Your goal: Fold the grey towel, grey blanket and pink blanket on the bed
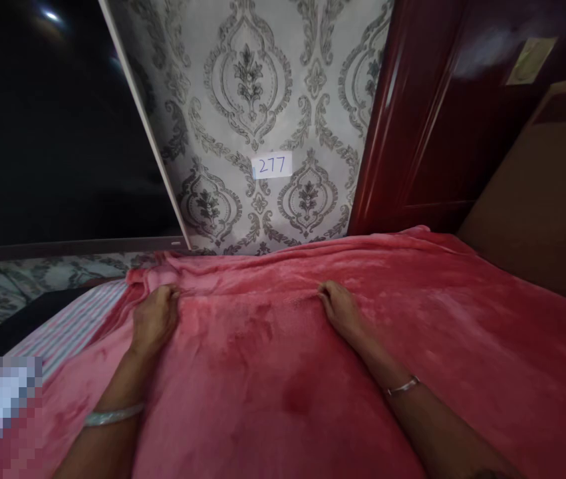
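- Blanket [312, 346]: pink fleece spread over the bed, far edge bunched along the wall-side edge; striped sheet [70, 322] shows at the bed's left edge.
- Left hand [155, 319]: fingers curled, pinching the fold near the far-left corner.
- Right hand [340, 309]: fingers clenched on the same fold, mid far edge.
- Judgement: keep both grips level, pull evenly toward the wall, smooth creases between the 2 hands.
- Paper label [272, 165] reading 277 sits on the patterned wall.

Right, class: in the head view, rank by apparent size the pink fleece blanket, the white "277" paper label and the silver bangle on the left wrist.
1. Pink fleece blanket
2. Silver bangle
3. White "277" paper label; the label sits farther away, so its rank against the bangle is unsure.
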### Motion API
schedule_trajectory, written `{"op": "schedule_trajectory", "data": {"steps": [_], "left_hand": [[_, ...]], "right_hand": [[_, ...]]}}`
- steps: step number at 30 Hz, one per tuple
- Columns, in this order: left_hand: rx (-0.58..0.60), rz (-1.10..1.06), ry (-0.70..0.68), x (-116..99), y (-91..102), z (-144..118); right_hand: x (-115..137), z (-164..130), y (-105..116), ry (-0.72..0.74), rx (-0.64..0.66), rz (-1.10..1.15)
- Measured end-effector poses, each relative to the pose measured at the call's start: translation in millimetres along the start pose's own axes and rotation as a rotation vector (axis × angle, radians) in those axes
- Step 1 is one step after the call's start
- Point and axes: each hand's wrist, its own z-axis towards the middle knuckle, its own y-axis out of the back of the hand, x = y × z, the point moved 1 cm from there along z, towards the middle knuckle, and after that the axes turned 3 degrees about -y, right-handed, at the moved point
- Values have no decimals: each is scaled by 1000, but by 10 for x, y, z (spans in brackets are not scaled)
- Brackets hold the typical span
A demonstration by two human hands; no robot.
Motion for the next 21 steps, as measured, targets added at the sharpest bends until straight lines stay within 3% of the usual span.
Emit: {"op": "schedule_trajectory", "data": {"steps": [3,11,21], "left_hand": [[31,55,-59,12,7,-32],[116,3,-43,-44,-100,-121],[329,-33,-22,-88,-136,-217]], "right_hand": [[42,-7,77,20,-52,31],[85,-132,175,108,120,-73],[-304,-243,-28,-144,284,-61]]}}
